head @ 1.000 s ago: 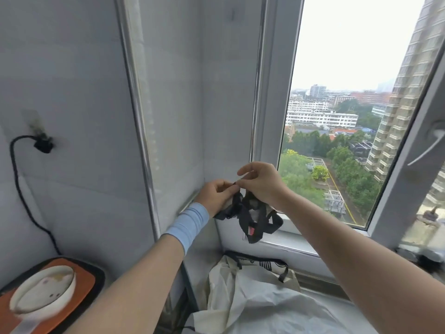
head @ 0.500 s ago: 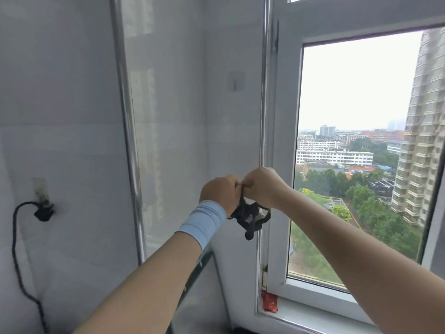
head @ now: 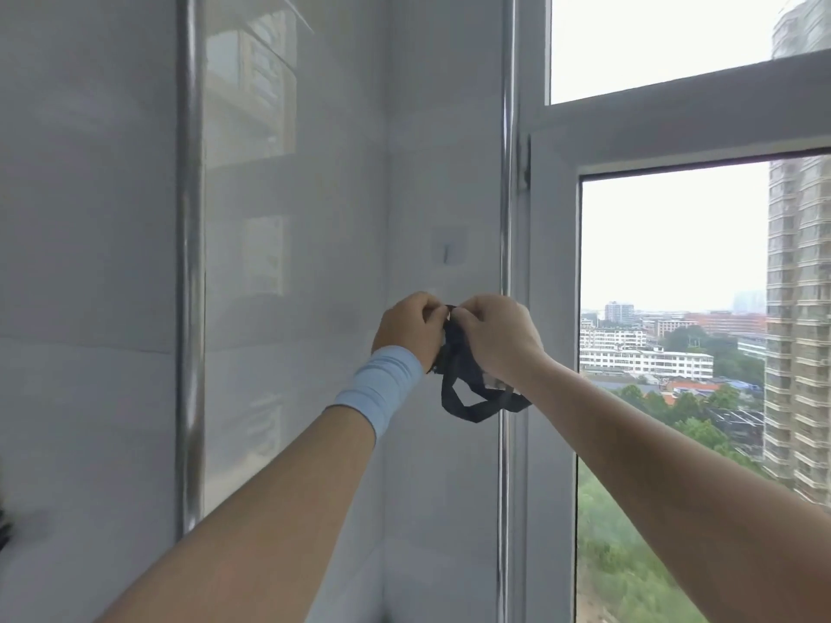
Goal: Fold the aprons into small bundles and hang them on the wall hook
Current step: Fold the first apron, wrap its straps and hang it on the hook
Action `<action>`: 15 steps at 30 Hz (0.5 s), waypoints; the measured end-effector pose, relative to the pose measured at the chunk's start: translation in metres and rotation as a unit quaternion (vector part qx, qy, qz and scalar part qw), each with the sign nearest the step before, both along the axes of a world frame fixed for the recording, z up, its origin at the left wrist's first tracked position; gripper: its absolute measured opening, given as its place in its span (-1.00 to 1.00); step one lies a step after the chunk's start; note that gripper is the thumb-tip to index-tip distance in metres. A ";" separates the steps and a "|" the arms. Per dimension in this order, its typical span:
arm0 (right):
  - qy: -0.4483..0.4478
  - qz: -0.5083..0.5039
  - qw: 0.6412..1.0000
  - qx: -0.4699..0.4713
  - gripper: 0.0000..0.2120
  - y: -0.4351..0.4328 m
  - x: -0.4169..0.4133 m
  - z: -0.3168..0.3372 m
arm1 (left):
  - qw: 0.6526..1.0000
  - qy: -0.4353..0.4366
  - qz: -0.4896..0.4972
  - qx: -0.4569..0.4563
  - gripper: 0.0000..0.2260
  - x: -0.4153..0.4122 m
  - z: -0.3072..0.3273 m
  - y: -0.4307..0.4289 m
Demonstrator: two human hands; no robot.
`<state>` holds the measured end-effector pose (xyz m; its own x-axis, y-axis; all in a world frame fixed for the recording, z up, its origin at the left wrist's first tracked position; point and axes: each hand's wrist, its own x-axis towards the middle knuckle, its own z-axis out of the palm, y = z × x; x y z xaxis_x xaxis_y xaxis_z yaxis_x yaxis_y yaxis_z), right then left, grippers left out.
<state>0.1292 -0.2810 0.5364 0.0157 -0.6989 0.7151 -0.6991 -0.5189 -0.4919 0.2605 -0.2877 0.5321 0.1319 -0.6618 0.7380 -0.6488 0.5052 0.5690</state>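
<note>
My left hand (head: 411, 328), right hand (head: 499, 335) knuckle to knuckle, both pinching top of black bundle (head: 453, 341), straps (head: 470, 409) dangling; I hold it just below hook (head: 446, 254), likely to loop it on.

Diffuse overcast daylight enters by the window (head: 674, 245), right of the grip; the sky is blown out white. The glossy wall (head: 314, 195) left of the grip carries reflections. The strap (head: 463, 400) below the grip is slightly blurred. Straight lines bow toward the picture's edges.
</note>
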 end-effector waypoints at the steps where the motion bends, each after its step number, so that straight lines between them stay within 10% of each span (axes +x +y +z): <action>1: -0.012 -0.007 1.000 -0.017 -0.75 -0.003 0.002 0.008 | 1.000 0.026 -0.003 0.003 -0.87 -0.001 0.009 -0.004; 15: -0.033 -0.112 0.991 -0.060 -0.69 -0.047 0.025 0.074 | 0.996 0.080 0.049 0.003 -0.81 -0.001 0.081 -0.051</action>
<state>0.1538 -0.3278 0.6106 -0.1801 -0.5897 0.7873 -0.7722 -0.4110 -0.4845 0.2592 -0.3384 0.6135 0.3115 -0.6443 0.6985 -0.5963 0.4397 0.6716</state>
